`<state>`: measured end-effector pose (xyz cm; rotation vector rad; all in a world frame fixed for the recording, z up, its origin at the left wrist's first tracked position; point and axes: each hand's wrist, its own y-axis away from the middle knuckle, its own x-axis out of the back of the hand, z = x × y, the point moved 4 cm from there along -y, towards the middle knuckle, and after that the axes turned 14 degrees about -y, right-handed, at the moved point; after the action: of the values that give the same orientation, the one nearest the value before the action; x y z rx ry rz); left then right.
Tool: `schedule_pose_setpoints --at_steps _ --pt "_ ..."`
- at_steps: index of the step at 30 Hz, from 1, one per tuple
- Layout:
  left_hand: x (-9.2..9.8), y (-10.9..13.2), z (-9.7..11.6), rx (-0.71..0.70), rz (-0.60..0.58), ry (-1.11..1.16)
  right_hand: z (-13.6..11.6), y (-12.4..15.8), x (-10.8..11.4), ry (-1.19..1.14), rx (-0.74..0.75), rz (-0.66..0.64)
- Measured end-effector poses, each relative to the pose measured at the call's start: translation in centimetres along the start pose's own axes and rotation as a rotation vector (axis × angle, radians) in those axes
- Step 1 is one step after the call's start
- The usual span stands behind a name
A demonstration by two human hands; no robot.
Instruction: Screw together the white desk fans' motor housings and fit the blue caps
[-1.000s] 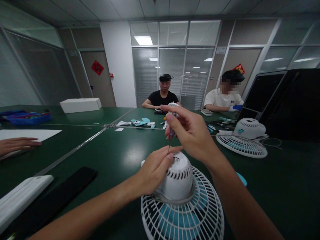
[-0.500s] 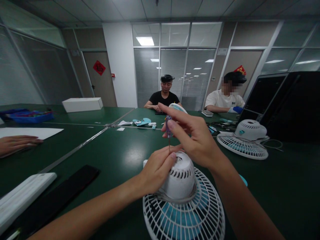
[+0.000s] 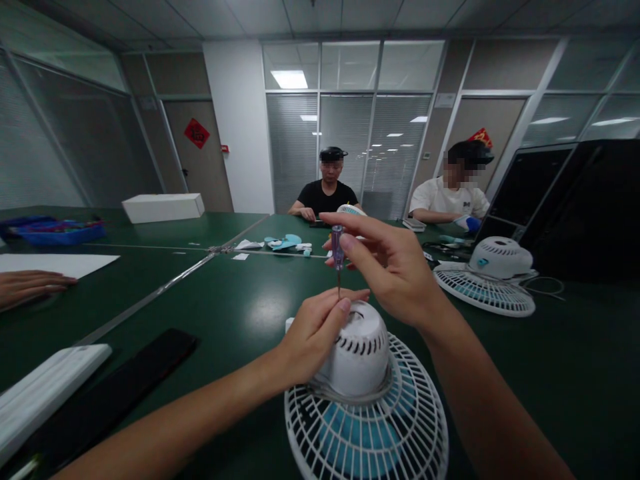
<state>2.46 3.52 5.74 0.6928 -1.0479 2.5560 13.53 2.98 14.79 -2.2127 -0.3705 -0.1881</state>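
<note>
A small white fan (image 3: 367,407) lies face down on the green table (image 3: 215,300), its blue blades showing through the grille and its round motor housing (image 3: 360,353) pointing up. My right hand (image 3: 395,273) pinches the purple handle of a thin screwdriver (image 3: 338,248), held upright with its tip at the housing's top. My left hand (image 3: 313,337) rests against the housing's left side, thumb and fingers closed around the screwdriver's shaft near the tip.
A second white fan (image 3: 487,280) lies at the right by a dark monitor (image 3: 565,200). Two people sit at the far side. Another person's hand (image 3: 27,287) rests at the left beside white paper. A black slab (image 3: 120,393) and white keyboard (image 3: 45,393) lie near left.
The screwdriver handle has turned upright and risen slightly in my right fingers. My left hand stays on the housing. The view has shifted a little.
</note>
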Motion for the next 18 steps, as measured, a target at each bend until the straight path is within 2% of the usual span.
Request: schedule_pose_setpoints --at_steps 7,13,18 --pt "0.14 0.19 0.13 -0.029 -0.03 -0.022 0.04 -0.17 0.59 0.112 0.025 0.081" --pt "0.09 0.28 0.04 -0.034 -0.018 -0.025 -0.07 0.01 0.5 0.008 0.013 0.014" --pt "0.1 0.13 0.29 0.005 -0.023 0.0 -0.29 -0.07 0.79 0.015 0.007 0.093"
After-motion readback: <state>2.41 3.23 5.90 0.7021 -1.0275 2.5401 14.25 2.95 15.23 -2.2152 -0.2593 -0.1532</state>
